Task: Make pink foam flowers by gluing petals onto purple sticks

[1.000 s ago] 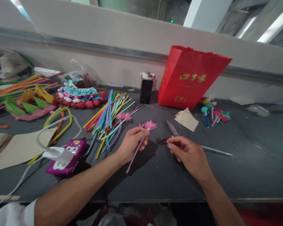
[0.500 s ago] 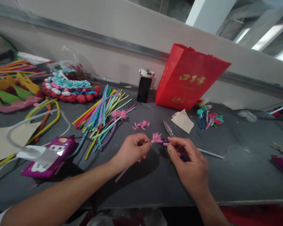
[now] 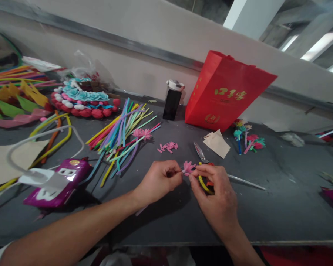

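Note:
My left hand [image 3: 161, 180] is closed, thumb and fingers pinching the base of a pink flower [image 3: 188, 167] made of small strips; its pale stem [image 3: 142, 210] shows below the wrist. Against the flower's right side, my right hand [image 3: 215, 192] pinches a small pink petal piece, mostly hidden by the fingertips. Scissors [image 3: 200, 152] lie just behind the right hand, their yellow and orange handles partly covered by it. Loose pink pieces [image 3: 169, 146] are scattered beyond the left hand. Two finished-looking pink flowers [image 3: 142, 133] rest on a bundle of coloured sticks [image 3: 122, 129].
A red paper bag [image 3: 227, 92] and a black bottle [image 3: 172, 103] stand at the wall. Left are a purple power strip [image 3: 63, 184] with a white cable and a decorated headdress [image 3: 86, 101]. Right are a beige scrap [image 3: 218, 143], a thin rod [image 3: 246, 181] and small flowers [image 3: 252, 142].
My right hand has moved left, bringing its pink piece from a small gap up against the flower. The left hand keeps its pinch; the whole view has shifted slightly.

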`<state>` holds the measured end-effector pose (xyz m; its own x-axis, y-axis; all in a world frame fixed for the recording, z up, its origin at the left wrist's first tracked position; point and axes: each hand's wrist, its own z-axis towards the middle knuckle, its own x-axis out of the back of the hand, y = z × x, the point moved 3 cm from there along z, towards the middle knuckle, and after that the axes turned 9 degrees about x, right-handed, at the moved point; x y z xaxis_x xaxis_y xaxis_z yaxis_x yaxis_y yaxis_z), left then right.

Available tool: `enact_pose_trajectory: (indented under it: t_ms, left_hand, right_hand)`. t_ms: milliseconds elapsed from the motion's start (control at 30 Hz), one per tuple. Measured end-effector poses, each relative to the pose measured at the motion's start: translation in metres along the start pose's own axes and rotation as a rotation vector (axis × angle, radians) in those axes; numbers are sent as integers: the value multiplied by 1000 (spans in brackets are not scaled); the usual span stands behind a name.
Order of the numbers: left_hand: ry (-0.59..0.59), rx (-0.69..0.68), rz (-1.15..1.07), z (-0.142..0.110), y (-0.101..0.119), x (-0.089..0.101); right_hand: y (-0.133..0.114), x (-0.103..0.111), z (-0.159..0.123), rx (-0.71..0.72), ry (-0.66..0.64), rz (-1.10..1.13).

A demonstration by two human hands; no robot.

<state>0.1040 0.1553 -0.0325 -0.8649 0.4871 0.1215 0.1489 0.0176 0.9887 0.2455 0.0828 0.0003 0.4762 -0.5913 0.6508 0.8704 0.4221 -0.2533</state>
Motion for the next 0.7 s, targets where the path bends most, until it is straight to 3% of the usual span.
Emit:
enact_pose_trajectory:
  t_ms: [233,567,700]
  left_hand:
    - [13,-90,86,-1,0,0]
    - [130,-302,288,-5,4,1]
    - [132,-327,340,-7,4,2]
  right_hand:
    - [-1,-1,2,67,28,-39]
    - [-1,-1,-2,53,32,-12]
    - [0,-2,-5,30,27,-3]
